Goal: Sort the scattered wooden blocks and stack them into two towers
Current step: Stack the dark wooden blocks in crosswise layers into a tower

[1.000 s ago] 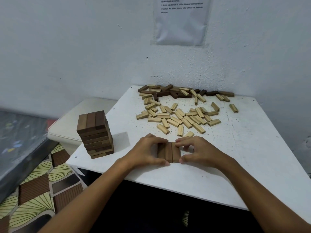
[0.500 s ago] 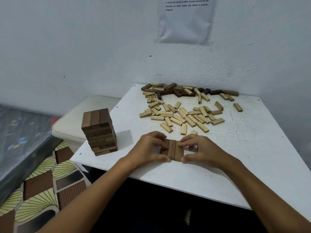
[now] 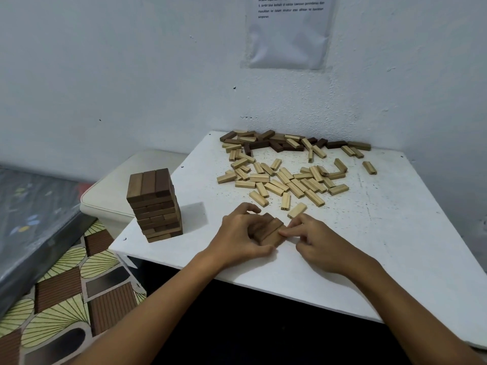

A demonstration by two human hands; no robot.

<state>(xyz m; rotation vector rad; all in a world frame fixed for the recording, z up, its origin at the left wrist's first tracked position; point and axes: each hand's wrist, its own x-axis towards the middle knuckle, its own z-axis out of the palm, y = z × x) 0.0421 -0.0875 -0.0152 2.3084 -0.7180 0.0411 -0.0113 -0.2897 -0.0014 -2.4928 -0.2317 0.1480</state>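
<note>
A tower of dark brown blocks [image 3: 155, 205] stands at the left edge of the white table [image 3: 369, 246]. Near the front middle, my left hand [image 3: 242, 233] grips a set of three dark blocks [image 3: 270, 230] laid side by side, tilted up off the table. My right hand [image 3: 319, 238] pinches the set's right edge with its fingertips. Several light blocks [image 3: 284, 180] lie scattered behind the hands. Several dark blocks [image 3: 266, 143] lie mixed with light ones along the back wall.
A white padded stool [image 3: 110, 196] sits left of the table, behind the tower. A patterned floor mat [image 3: 66, 291] lies below left. A sheet of paper [image 3: 288, 30] hangs on the wall. The table's near edge runs just under my wrists.
The three dark blocks lay flat between both hands; now my left hand has turned and tilted them up, and my right hand has slid to their right edge.
</note>
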